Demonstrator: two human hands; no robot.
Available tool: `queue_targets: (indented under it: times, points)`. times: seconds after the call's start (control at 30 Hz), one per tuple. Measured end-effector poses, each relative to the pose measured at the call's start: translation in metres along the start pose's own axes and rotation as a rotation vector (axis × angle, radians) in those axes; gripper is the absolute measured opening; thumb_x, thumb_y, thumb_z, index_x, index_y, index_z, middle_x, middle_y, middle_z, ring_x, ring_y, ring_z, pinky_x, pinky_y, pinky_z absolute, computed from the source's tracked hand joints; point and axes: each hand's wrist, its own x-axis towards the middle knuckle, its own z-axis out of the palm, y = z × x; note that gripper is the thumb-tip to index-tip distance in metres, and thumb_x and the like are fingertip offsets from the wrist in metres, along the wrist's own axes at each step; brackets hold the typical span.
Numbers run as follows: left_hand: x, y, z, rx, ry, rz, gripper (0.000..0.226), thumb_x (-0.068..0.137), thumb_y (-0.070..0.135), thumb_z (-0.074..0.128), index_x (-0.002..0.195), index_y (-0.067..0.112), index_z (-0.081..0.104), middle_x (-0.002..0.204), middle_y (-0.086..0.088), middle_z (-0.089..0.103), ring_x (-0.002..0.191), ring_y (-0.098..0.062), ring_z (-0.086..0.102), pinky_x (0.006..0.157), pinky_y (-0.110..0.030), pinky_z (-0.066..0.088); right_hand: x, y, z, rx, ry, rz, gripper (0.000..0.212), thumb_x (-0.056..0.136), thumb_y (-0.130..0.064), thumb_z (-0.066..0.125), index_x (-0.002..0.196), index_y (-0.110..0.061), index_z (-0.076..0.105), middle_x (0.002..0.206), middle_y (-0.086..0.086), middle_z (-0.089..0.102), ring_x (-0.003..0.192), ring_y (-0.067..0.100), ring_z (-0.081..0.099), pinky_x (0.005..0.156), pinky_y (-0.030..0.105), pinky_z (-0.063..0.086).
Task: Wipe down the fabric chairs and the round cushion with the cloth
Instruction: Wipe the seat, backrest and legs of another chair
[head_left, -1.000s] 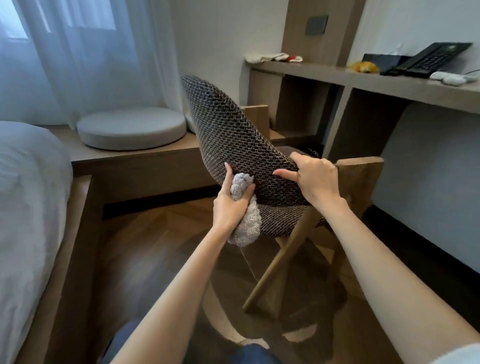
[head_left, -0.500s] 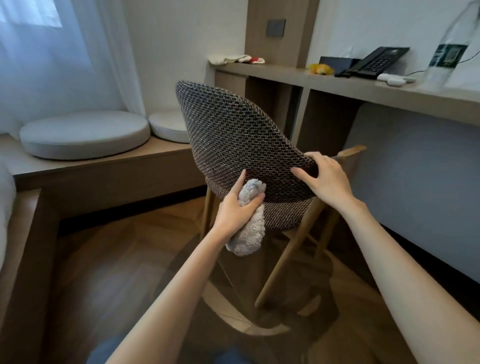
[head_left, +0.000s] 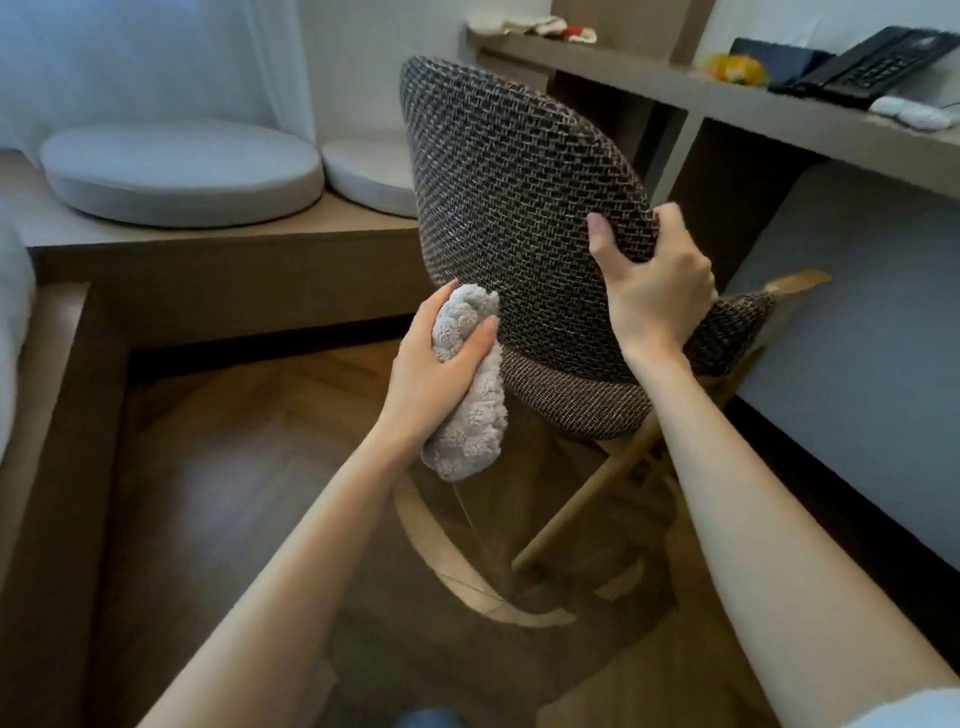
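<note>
Left hand (head_left: 434, 379) grips cloth (head_left: 470, 415), fingers and thumb curled round the bunched roll. Cloth long axis runs roughly up-down in frame. Its upper end sticks out above the fist and touches the chair shell, and its lower end hangs free below the wrist.

Just right of that grip, chair (head_left: 519, 182) shows its woven back to the camera. Shell leans: top points up-left, and the long axis runs down-right to the seat underside.

Right hand (head_left: 657, 291) clamps the shell's right edge, thumb on the outer face, fingers wrapped over the edge and mostly hidden. Wooden leg (head_left: 582, 499) slants down-left to the floor below that grip.

Beyond and left of the cloth grip, round cushion (head_left: 176, 174) lies flat on platform (head_left: 218, 244), with a second cushion (head_left: 366, 174) just beside it. Beyond the right hand: desk (head_left: 753, 104) with phone (head_left: 878, 67).
</note>
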Motion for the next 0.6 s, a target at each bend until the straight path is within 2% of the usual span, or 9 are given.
queue_targets:
  times: [0.07,0.2,0.27,0.37,0.47,0.53,0.6]
  points:
    - [0.005,0.002,0.000,-0.010,-0.023,-0.038,0.054,0.088,0.042,0.066,0.137,0.032,0.047,0.122,0.016,0.061,0.110,0.001,0.058,0.102,-0.034,0.046,-0.003,0.001,0.004,0.001,0.029,0.010,0.067,0.084,-0.075,0.045,0.080,-0.009,0.057,0.067,0.000,0.062,0.063,0.022,0.061,0.062,0.042,0.054]
    - [0.015,0.034,-0.012,0.020,-0.076,-0.087,0.050,0.089,0.041,0.064,0.135,0.030,0.048,0.116,0.020,0.060,0.105,0.009,0.056,0.093,-0.014,0.042,-0.003,0.002,0.005,-0.024,0.034,0.024,0.065,0.088,-0.069,0.044,0.081,-0.006,0.060,0.070,0.004,0.064,0.064,0.025,0.062,0.061,0.042,0.053]
    - [0.020,0.057,-0.019,0.024,-0.086,-0.115,0.044,0.089,0.041,0.064,0.131,0.033,0.050,0.114,0.020,0.061,0.104,0.007,0.057,0.094,-0.017,0.044,-0.003,-0.002,-0.001,-0.047,-0.045,0.052,0.064,0.089,-0.067,0.043,0.086,-0.005,0.060,0.075,0.006,0.065,0.070,0.027,0.062,0.068,0.042,0.052]
    - [0.025,0.097,-0.032,0.038,-0.089,-0.175,0.039,0.089,0.042,0.063,0.126,0.039,0.050,0.112,0.019,0.062,0.103,0.002,0.060,0.098,-0.030,0.048,0.000,-0.011,-0.017,-0.045,-0.268,0.127,0.065,0.090,-0.067,0.040,0.099,-0.005,0.059,0.088,0.007,0.064,0.085,0.027,0.061,0.084,0.041,0.045]
    - [0.029,0.139,-0.049,0.067,-0.070,-0.232,0.037,0.090,0.043,0.062,0.125,0.039,0.050,0.115,0.017,0.061,0.105,0.000,0.059,0.099,-0.034,0.048,0.012,-0.025,-0.040,-0.069,-0.560,0.231,0.064,0.092,-0.063,0.039,0.119,-0.007,0.054,0.110,0.010,0.062,0.106,0.029,0.057,0.096,0.044,0.042]
    - [0.029,0.168,-0.062,0.092,-0.069,-0.272,0.035,0.090,0.043,0.062,0.123,0.040,0.050,0.115,0.017,0.060,0.104,-0.001,0.059,0.098,-0.033,0.048,0.022,-0.036,-0.058,-0.151,-0.727,0.250,0.058,0.097,-0.053,0.042,0.133,-0.008,0.047,0.128,0.011,0.056,0.120,0.028,0.051,0.104,0.042,0.041]
    - [0.028,0.200,-0.078,0.125,-0.089,-0.308,0.033,0.091,0.041,0.061,0.121,0.041,0.048,0.116,0.018,0.058,0.104,0.002,0.057,0.093,-0.025,0.045,0.037,-0.054,-0.080,-0.195,-0.869,0.269,0.055,0.100,-0.041,0.044,0.143,-0.008,0.037,0.142,0.012,0.046,0.132,0.026,0.043,0.107,0.038,0.038]
